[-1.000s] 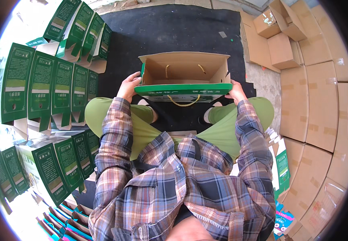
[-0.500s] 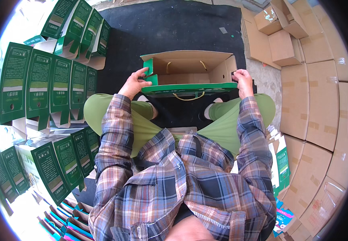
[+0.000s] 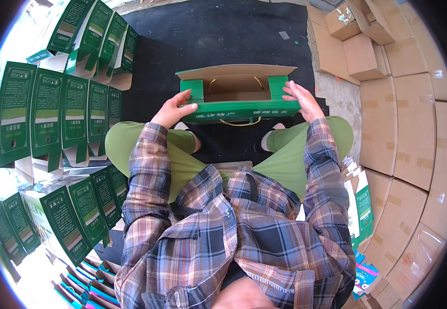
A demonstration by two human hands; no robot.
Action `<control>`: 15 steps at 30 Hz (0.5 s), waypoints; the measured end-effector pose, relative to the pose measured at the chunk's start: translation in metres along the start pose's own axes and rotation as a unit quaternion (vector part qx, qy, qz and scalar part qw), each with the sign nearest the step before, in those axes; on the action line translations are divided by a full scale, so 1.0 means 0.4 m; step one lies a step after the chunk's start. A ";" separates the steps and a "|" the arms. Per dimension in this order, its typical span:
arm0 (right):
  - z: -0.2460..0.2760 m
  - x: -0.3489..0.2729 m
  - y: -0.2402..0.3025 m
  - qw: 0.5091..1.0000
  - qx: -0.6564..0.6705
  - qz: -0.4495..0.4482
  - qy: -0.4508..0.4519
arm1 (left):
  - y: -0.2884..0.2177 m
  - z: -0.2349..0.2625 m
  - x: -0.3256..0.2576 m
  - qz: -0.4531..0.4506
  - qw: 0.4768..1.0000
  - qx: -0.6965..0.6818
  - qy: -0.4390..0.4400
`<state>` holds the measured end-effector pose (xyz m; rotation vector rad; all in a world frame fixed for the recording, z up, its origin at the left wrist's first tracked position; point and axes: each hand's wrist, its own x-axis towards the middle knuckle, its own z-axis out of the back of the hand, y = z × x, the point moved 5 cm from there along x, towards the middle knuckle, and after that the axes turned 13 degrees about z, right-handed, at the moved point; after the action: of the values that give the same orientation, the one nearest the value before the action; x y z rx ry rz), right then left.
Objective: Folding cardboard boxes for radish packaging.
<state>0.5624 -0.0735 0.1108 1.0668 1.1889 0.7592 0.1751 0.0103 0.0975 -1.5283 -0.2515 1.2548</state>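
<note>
A green gift box (image 3: 240, 98) sits in the upper middle of the frame, just above the person's knees and over the black mat (image 3: 218, 31), held between both hands. The left hand (image 3: 174, 109) is at the box's left end, its fingers curled round the green corner flap with the thumb lying along the front face; the right hand (image 3: 301, 100) is at the right end, fingers spread and pressed flat on the upper right corner and side flap. Both hands are gripping the box, one at each end. The box's long axis runs left to right across the picture, tilted very slightly, and its open top faces up toward the camera, showing the brown cardboard inside and two cord handles. The long brown lid flap stands out toward the top of the frame, away from the person. A yellow cord loop (image 3: 239, 122) hangs below the front face. Rows of folded green cartons (image 3: 53, 113) stand at the left of the frame, and plain brown shipping boxes (image 3: 414, 118) fill the right
</note>
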 end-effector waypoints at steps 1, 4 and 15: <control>0.000 0.004 -0.004 1.000 0.000 0.000 0.002 | 0.005 0.004 0.004 0.015 0.999 -0.012 -0.032; 0.019 0.021 -0.027 0.999 -0.025 0.024 -0.008 | 0.035 0.005 0.032 0.024 0.990 -0.025 -0.139; -0.098 -0.067 -0.013 0.832 -0.532 0.153 0.042 | -0.035 -0.073 -0.023 -0.029 0.873 0.349 -0.339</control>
<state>0.5175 -0.0899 0.1142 0.2582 0.4698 1.4892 0.2005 -0.0080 0.1097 -0.4285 -0.2494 1.5745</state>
